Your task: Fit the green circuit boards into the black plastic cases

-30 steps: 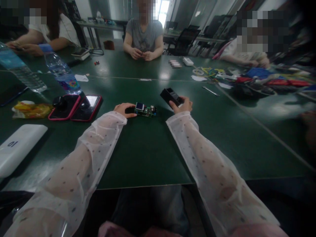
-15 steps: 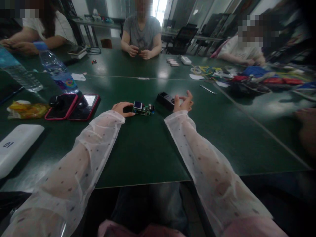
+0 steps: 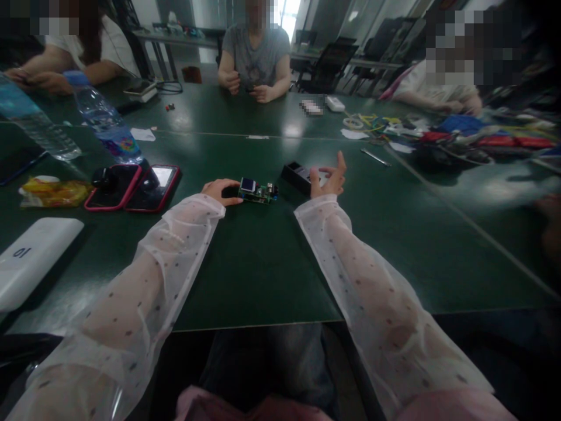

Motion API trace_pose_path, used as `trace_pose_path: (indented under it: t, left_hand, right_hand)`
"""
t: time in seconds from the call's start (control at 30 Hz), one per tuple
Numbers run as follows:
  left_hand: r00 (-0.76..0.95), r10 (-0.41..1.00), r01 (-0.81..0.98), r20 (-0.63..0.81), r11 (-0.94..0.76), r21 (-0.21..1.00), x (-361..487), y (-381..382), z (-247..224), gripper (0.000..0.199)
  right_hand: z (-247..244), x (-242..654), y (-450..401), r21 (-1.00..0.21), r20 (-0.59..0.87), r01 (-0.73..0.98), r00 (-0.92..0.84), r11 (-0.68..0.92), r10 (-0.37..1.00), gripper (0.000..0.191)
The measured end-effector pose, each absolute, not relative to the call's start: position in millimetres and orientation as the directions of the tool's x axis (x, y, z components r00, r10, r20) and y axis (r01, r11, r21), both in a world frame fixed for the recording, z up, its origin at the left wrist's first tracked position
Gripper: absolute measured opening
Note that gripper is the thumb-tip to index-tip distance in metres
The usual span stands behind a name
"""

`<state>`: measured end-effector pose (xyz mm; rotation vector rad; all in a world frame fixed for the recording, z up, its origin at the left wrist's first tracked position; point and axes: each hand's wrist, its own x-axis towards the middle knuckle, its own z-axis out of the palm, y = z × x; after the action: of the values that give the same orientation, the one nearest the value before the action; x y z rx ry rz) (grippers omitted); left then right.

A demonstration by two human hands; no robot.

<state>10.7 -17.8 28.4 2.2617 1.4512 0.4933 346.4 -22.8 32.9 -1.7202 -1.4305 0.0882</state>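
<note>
A green circuit board (image 3: 259,192) with a small dark screen lies on the green table (image 3: 263,263). My left hand (image 3: 221,192) is at its left end, thumb and fingers curved round that end and touching it. Just right of the board is a black case (image 3: 298,178) with a grey inside, set at a slant. My right hand (image 3: 328,180) rests at the right end of this case, thumb and fingers spread, one finger raised. Whether its fingertips press on the case is hard to make out.
Left are a white power bank (image 3: 39,260), a yellow wrapper (image 3: 55,193), pink-edged phones (image 3: 153,187) and tilted water bottles (image 3: 105,126). A metal tool (image 3: 376,157) and a pile of cables (image 3: 377,126) lie right. Three people sit around the table.
The whole view has shifted slightly. Both hands keep their places at the board and the case. The person across has raised one hand a little, apart from the other.
</note>
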Motion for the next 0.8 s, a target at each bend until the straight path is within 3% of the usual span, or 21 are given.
trace_pose_path:
  t: [0.13, 0.3, 0.47, 0.63, 0.8]
  left_hand:
    - [0.385, 0.920, 0.781, 0.073, -0.367, 0.506, 11.8, -17.9, 27.5, 0.067]
    - [0.370, 0.926, 0.784, 0.069, -0.351, 0.512, 12.1, -19.6, 29.1, 0.065]
    - [0.387, 0.921, 0.790, 0.048, -0.358, 0.497, 11.7, -21.5, 33.3, 0.067]
    - [0.403, 0.914, 0.784, 0.045, -0.371, 0.498, 11.3, -20.4, 33.5, 0.065]
    - [0.372, 0.926, 0.778, 0.062, -0.347, 0.523, 11.3, -17.8, 28.9, 0.064]
  right_hand:
    - [28.0, 345.9, -21.0, -0.599, 0.413, 0.801, 0.314, -0.005, 0.855, 0.087]
    - [10.9, 352.0, -9.1, -0.541, 0.364, 0.839, 0.294, -0.056, 0.884, 0.073]
    - [-1.6, 363.6, 9.0, -0.542, 0.303, 0.839, 0.239, -0.039, 0.923, 0.074]
    - [9.4, 356.4, -1.7, -0.632, 0.439, 0.745, 0.116, 0.214, 0.891, 0.067]
    - [32.3, 321.4, -28.7, -0.689, 0.507, 0.583, -0.037, 0.430, 0.861, 0.073]
